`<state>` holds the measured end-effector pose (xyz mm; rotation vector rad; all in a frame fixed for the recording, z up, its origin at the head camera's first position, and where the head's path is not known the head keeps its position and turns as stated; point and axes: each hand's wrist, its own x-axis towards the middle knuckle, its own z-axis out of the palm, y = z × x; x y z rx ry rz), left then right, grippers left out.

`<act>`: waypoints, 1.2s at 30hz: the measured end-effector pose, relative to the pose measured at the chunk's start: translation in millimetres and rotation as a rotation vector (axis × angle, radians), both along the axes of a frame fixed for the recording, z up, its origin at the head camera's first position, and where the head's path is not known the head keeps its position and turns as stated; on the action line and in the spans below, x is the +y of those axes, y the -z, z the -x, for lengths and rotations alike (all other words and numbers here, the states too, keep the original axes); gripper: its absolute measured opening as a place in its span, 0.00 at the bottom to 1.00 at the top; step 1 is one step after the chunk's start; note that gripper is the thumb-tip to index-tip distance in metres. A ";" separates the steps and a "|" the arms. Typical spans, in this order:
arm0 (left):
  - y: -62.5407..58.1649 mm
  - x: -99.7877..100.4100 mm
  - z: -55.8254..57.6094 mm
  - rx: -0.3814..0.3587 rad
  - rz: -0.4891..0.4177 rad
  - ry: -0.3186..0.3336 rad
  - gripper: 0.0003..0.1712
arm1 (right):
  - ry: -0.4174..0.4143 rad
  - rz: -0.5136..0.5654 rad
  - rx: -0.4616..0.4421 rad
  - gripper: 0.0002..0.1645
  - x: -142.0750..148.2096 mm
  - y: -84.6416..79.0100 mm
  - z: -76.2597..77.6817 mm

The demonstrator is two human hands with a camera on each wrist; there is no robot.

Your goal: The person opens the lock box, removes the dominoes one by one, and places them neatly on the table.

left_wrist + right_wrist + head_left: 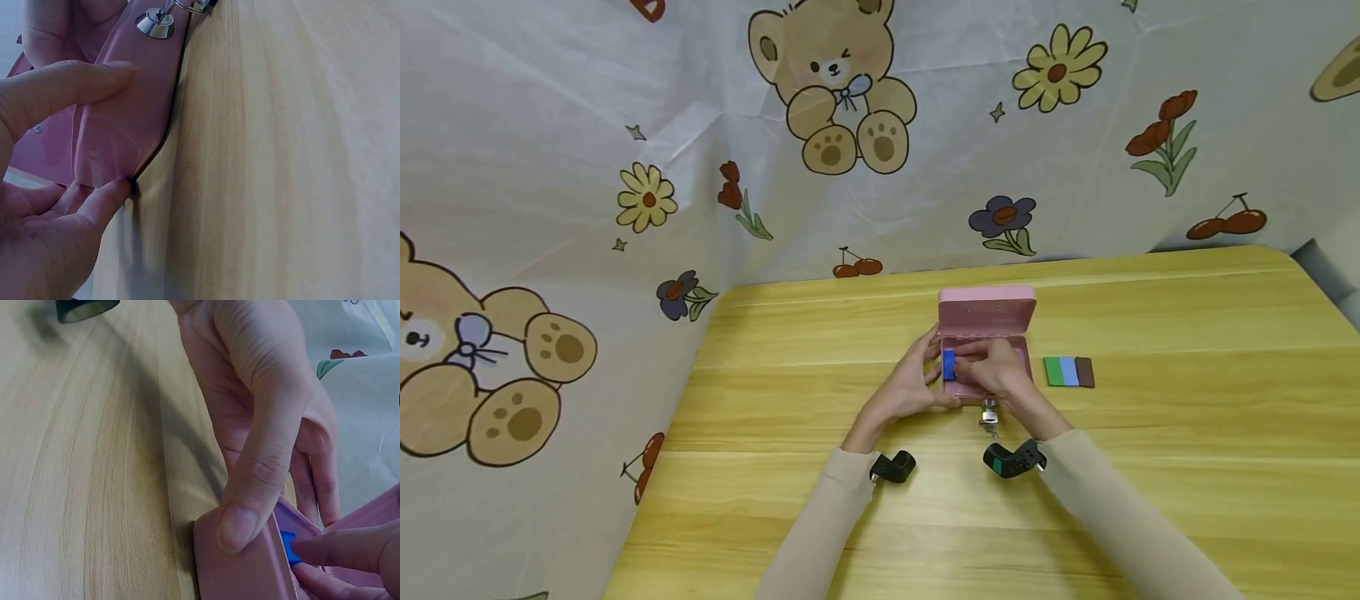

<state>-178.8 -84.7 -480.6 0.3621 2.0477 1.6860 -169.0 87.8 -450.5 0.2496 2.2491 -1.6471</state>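
Observation:
A pink cash box stands on the table with its lid raised at the back. My left hand grips the near left corner, thumb against the front wall and the other fingers along the left side. Over the box's inside is my right hand, its thumb and finger pinching a flat blue tile by the left inner wall. The right wrist view shows these fingertips at the tile's edge. A silver lock with a key in it sits in the front wall.
Right of the box, green, light blue and brown tiles lie side by side on the wooden table. Keys hang at the box's front. A patterned cloth hangs behind and at the left.

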 end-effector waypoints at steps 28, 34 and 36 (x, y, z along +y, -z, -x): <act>-0.4 1.3 -1.8 0.036 -0.006 0.003 0.75 | 0.106 0.122 0.132 0.22 30.1 -2.1 -17.4; 0.2 3.6 -0.5 0.043 -0.006 0.013 0.76 | 0.142 0.208 0.119 0.28 89.2 -5.9 -49.6; 0.4 3.1 -0.7 0.048 -0.005 0.013 0.76 | 0.170 0.232 0.119 0.26 116.0 -2.5 -56.2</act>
